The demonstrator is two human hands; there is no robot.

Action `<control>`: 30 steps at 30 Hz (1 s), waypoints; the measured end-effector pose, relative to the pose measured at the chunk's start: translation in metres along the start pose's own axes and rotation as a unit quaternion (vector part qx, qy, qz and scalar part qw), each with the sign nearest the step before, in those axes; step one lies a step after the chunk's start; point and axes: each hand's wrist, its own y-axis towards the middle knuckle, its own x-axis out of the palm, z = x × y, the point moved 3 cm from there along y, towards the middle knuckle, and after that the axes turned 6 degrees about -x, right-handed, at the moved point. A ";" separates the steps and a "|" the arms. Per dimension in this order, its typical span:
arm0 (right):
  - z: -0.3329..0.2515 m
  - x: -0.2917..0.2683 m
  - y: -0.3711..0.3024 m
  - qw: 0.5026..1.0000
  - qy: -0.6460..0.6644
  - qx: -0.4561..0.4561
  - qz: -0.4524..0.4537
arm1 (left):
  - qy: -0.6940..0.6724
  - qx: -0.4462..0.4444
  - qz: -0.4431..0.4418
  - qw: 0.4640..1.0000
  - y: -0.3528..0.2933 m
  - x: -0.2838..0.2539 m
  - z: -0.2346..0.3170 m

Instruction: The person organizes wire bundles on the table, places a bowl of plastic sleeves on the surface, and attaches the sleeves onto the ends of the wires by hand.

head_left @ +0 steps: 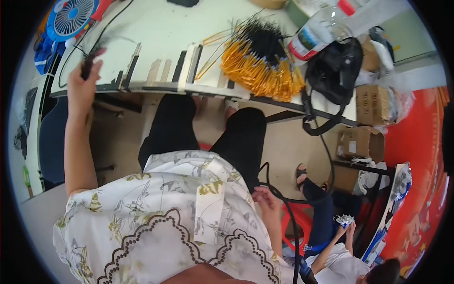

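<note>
My left hand [84, 79] is raised at the table's left front edge, its fingers closed around a dark bundle of thin strands [87, 66]. Fine wisps blur upward from that bundle, so its exact kind is hard to make out. Down beside my right thigh, my right hand [268, 201] hangs with loosely bent fingers, and I see nothing held in it. A black cable [276, 191] runs close by that hand. On the table lies a large pile of orange-yellow strips with black wire ends [262, 61], to the right of my left hand.
Tape strips [165, 71] line the front edge of the white table [156, 28]. A blue fan [72, 18] stands at far left. A plastic bottle [314, 38] and a black bag [335, 71] lie right. Cardboard boxes [362, 144] are stacked beyond; a seated person [333, 258] handles silver tinsel [344, 220].
</note>
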 end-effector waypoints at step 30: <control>-0.221 -0.153 0.262 0.850 -0.265 -0.353 0.288 | -0.078 -0.019 -0.033 0.996 -0.060 0.028 0.015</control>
